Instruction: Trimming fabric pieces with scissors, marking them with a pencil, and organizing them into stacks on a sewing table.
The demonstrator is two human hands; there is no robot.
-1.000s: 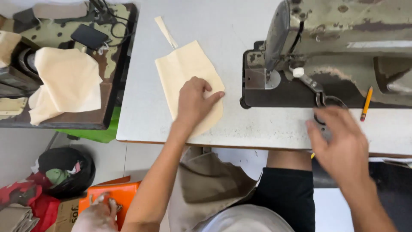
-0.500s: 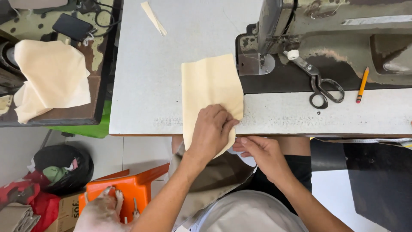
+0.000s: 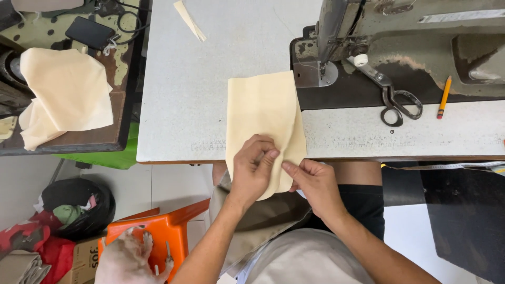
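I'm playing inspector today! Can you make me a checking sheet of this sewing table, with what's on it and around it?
Surface: white table, speckled, worn along the front edge.
Job's things: cream cloth piece lying over the table edge; sewing machine beside it.
Clutter: scissors, orange pencil, thin cloth strip.
Hands: left hand and right hand both pinch the cloth's lower end with their fingers.
Cables: black cords by a phone on the side table.
Surroundings: more cream cloth on the side table, orange stool, black basket of rags, an animal's paws on the stool.
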